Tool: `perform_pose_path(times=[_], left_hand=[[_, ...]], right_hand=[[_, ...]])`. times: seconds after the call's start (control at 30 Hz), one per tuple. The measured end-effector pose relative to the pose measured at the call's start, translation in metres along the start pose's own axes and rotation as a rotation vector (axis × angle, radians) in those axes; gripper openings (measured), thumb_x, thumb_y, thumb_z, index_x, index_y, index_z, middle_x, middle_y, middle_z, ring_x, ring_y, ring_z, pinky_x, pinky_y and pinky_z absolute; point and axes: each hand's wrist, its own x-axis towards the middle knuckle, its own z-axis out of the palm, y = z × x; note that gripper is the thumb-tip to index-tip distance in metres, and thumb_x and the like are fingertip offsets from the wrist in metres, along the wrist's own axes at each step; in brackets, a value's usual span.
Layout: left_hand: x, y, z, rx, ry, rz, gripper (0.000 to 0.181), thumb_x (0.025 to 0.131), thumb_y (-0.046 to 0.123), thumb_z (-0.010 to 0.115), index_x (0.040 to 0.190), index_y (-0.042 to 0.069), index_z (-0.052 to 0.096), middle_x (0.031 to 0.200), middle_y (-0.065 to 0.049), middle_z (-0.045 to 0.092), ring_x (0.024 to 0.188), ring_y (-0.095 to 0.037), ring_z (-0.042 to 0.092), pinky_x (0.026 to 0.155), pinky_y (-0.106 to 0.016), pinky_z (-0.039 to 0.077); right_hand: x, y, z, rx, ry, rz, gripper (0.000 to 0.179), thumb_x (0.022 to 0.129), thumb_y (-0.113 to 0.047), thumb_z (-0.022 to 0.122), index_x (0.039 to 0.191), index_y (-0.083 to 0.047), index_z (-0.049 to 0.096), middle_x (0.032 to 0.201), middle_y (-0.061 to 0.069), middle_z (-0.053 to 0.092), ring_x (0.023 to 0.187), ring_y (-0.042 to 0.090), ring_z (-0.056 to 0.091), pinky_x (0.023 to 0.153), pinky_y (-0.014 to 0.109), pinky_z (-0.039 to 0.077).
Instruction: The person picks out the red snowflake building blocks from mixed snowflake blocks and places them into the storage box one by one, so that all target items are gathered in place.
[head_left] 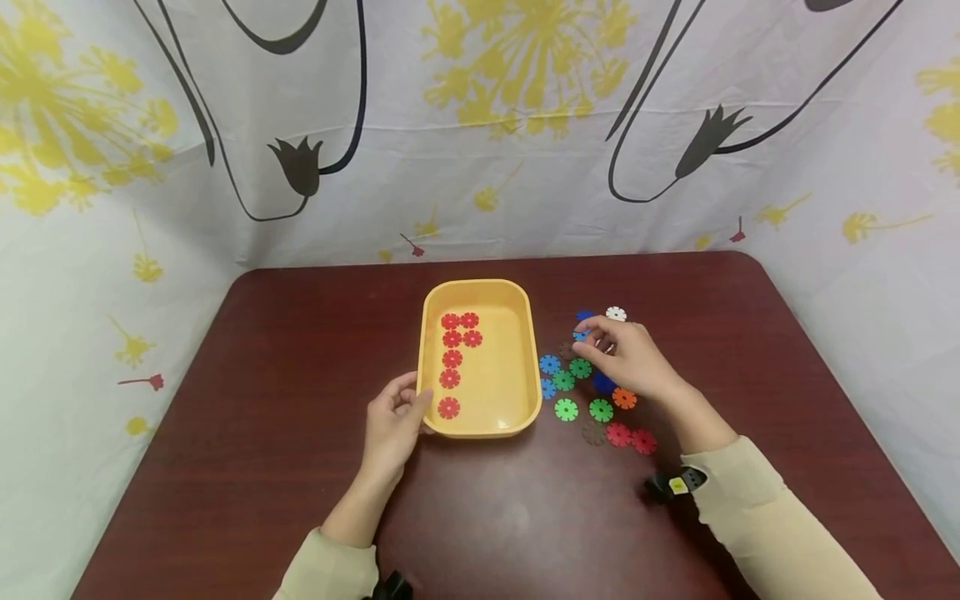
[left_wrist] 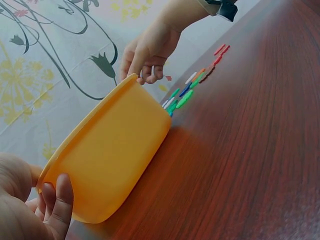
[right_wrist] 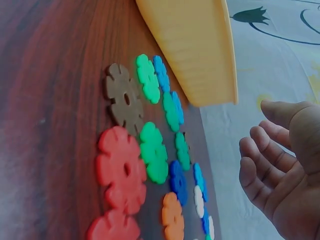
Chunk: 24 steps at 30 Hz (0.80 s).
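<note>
A yellow plastic tray [head_left: 502, 367] stands on the table, with several red snowflake discs [head_left: 452, 358] lying along its left side and far left corner. My left hand [head_left: 392, 425] holds the tray's near left edge, thumb at the rim and fingers against the outer wall. To the right of the tray, my right hand [head_left: 630, 357] hovers above loose discs with loosely bent fingers; the right wrist view shows nothing held in it. Under and around it lie green [head_left: 601, 410], blue [head_left: 550, 364], orange [head_left: 624, 398], brown [head_left: 593, 432], red [head_left: 618, 434] and white discs [head_left: 616, 313].
The dark red-brown wooden table [head_left: 315, 358] has rounded far corners. A white curtain [head_left: 405, 167] with yellow and grey flower prints hangs behind it and at both sides. A black device with a yellow mark [head_left: 678, 485] is strapped at the right wrist.
</note>
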Motion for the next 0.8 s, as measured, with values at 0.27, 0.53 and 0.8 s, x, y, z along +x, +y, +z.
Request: perform_pose_path(times=[0.27, 0.53, 0.8], left_hand=[[0.000, 0.001, 0.000, 0.008, 0.003, -0.003, 0.040, 0.096, 0.007, 0.068, 0.134, -0.004, 0.057, 0.090, -0.011, 0.055, 0.069, -0.019, 0.064, 0.055, -0.025, 0.059], [0.000, 0.000, 0.001, 0.012, 0.003, 0.002, 0.039, 0.096, 0.006, 0.067, 0.133, -0.005, 0.058, 0.090, -0.011, 0.055, 0.068, -0.019, 0.063, 0.055, -0.025, 0.059], [0.000, 0.001, 0.001, 0.006, 0.000, 0.011, 0.040, 0.096, 0.006, 0.067, 0.133, -0.005, 0.057, 0.090, -0.011, 0.055, 0.068, -0.019, 0.063, 0.054, -0.025, 0.059]], right_hand=[[-0.016, 0.012, -0.007, 0.003, 0.009, 0.049, 0.030, 0.098, -0.021, 0.069, 0.120, -0.001, 0.066, 0.086, 0.002, 0.065, 0.072, 0.018, 0.062, 0.059, 0.028, 0.054], [-0.028, 0.024, -0.017, -0.014, 0.021, 0.067, 0.029, 0.098, -0.021, 0.070, 0.118, 0.001, 0.066, 0.084, 0.003, 0.063, 0.075, 0.020, 0.062, 0.060, 0.026, 0.055], [-0.038, 0.032, -0.028, -0.044, 0.041, 0.059, 0.028, 0.097, -0.021, 0.071, 0.116, -0.002, 0.068, 0.084, 0.002, 0.063, 0.074, 0.019, 0.062, 0.059, 0.024, 0.052]])
